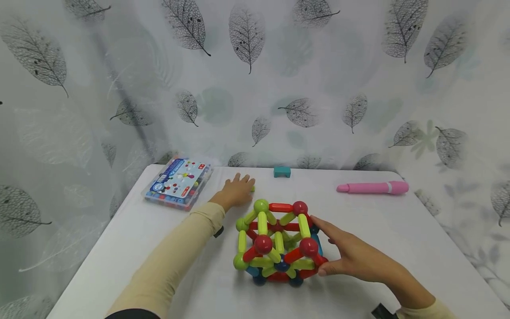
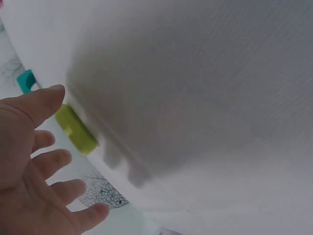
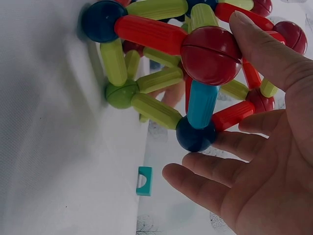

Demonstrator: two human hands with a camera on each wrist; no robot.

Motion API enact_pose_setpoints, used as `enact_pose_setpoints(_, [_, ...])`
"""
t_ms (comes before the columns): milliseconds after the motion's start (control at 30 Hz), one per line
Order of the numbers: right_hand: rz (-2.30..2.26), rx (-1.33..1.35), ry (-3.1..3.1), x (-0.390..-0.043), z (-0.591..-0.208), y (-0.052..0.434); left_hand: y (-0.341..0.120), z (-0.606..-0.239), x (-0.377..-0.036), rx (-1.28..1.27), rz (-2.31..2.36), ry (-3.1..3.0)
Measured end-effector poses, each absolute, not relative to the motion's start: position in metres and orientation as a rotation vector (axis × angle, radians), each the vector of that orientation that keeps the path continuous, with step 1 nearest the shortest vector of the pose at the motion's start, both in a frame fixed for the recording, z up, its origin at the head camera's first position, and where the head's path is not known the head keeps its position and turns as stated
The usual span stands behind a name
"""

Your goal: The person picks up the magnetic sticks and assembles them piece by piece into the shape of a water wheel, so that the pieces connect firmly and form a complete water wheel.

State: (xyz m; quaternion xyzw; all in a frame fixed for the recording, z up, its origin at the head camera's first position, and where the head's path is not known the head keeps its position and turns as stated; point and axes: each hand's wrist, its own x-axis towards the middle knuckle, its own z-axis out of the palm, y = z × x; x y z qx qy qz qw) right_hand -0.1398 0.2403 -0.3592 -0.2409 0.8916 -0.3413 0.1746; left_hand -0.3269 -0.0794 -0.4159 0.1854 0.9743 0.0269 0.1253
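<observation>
A cage of magnetic sticks and balls (image 1: 279,241) in green, red and blue stands on the white table (image 1: 398,230). My right hand (image 1: 338,252) rests against its right side. In the right wrist view the thumb lies on a red ball (image 3: 210,55), and the straight fingers of that hand (image 3: 264,161) reach beside a dark blue ball (image 3: 194,134). My left hand (image 1: 237,190) reaches to the far side of the table, fingers spread and holding nothing. A small green stick (image 1: 253,188) lies at its fingertips, and the left wrist view shows this stick (image 2: 76,129) just off the hand (image 2: 29,161).
A clear box of more pieces (image 1: 178,181) lies at the table's far left. A small teal block (image 1: 282,172) sits at the far edge, and a pink pen-shaped object (image 1: 372,188) lies at the far right. A leaf-printed cloth hangs behind the table.
</observation>
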Motion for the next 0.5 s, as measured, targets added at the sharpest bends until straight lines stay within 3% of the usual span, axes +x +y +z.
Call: enact_pose_setpoints(500, [-0.965,-0.699,2.527,-0.139,-0.36,0.239,-0.082,-0.429,-0.333,0.625,-0.086,2.931])
